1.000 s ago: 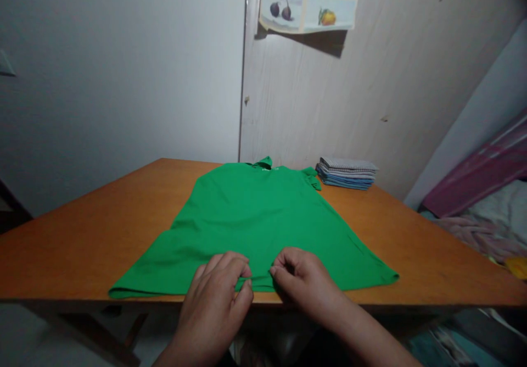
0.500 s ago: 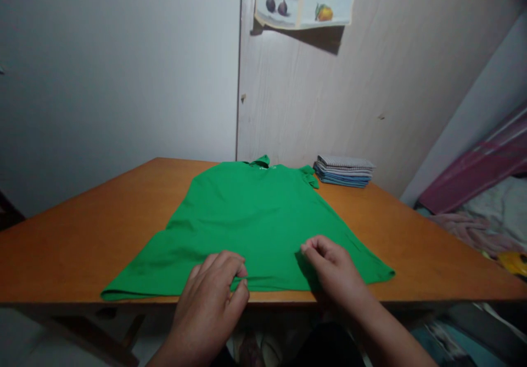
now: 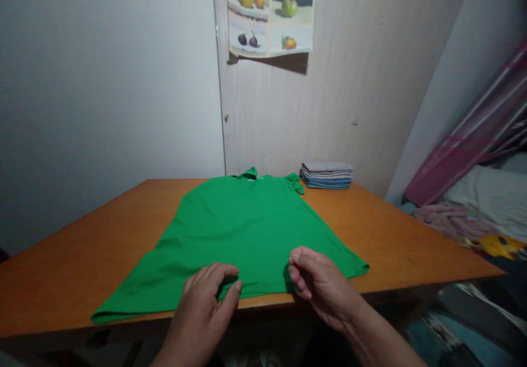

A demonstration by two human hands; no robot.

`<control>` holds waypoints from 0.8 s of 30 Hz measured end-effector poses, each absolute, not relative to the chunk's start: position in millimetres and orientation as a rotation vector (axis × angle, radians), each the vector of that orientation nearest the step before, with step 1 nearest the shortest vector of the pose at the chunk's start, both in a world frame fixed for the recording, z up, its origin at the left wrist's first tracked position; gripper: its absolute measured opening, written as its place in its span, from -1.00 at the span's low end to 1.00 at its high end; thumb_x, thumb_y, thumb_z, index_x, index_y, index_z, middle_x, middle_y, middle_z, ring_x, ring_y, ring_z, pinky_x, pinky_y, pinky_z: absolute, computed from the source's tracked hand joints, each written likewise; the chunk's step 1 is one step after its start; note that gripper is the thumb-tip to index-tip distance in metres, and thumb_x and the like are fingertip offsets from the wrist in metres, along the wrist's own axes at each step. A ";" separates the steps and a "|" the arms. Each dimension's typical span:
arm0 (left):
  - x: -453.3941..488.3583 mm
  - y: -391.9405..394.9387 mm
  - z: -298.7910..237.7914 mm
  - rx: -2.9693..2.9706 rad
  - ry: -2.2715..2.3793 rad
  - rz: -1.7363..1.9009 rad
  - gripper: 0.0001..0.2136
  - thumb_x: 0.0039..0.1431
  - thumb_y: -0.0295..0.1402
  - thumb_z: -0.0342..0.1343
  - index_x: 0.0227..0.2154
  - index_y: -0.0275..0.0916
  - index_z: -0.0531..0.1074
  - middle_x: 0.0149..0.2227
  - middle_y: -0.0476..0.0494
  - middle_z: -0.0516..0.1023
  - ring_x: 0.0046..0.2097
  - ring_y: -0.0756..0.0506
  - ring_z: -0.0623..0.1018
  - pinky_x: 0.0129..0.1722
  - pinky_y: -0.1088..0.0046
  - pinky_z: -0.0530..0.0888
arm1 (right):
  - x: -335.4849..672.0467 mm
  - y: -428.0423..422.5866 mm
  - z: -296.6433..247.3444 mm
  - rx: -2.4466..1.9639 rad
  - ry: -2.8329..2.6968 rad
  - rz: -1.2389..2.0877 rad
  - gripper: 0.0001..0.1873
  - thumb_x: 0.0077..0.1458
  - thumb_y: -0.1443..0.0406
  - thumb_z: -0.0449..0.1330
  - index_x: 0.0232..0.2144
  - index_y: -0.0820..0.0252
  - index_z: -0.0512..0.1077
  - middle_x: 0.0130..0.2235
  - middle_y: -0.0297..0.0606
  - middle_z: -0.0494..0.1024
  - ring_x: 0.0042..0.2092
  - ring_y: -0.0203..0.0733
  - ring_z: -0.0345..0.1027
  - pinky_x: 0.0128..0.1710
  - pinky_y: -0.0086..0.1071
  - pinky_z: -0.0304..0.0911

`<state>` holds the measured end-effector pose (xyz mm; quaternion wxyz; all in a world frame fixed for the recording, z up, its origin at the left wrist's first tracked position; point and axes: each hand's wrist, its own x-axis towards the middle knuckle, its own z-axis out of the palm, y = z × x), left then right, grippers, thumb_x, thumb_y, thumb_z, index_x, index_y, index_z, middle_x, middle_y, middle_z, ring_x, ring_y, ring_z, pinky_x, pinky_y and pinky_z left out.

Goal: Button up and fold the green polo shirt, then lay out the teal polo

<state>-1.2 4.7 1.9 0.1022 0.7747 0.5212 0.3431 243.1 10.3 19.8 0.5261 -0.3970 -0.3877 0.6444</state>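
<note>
Shirt: a green shirt (image 3: 247, 229) lies flat in the lower middle of the frame. Its collar points toward the wall and its hem runs along the near edge of the desk (image 3: 411, 240).
Left hand: the left hand (image 3: 201, 306) comes up from the bottom edge, left of centre, and rests at the shirt's hem.
Left grip: the fingers (image 3: 224, 272) are bent over the cloth and the thumb sits just below them with a small gap between. The hem lies in that gap, but I cannot tell whether it is pinched.
Right hand: the right hand (image 3: 325, 290) comes in from the lower right and sits on the hem, to the right of the left hand and apart from it.
Right grip: the fingers are curled in toward the palm over the edge of the cloth. I cannot tell whether they have hold of it.
Stack: a pile of folded cloths (image 3: 327, 174), grey on top and blue beneath, sits at the far edge of the desk, just right of the shirt's collar.
Wall: a sheet of fruit pictures (image 3: 269, 21) hangs at the top centre.
Right edge: a bed (image 3: 486, 196) with pink striped cloth (image 3: 473, 147) behind it.
</note>
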 end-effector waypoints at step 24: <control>51.3 -34.1 5.1 2.232 1.175 1.126 -0.75 0.38 -0.18 0.00 -0.16 -0.14 0.54 -0.22 -0.19 0.61 -0.15 -0.13 0.60 -0.13 0.38 0.54 | 274.7 -32.9 10.5 -1.045 -1.125 1.330 -0.54 0.20 -0.08 0.15 -0.48 0.14 0.26 -0.58 -0.49 0.25 -0.58 -0.41 -0.02 -0.58 -0.48 -0.05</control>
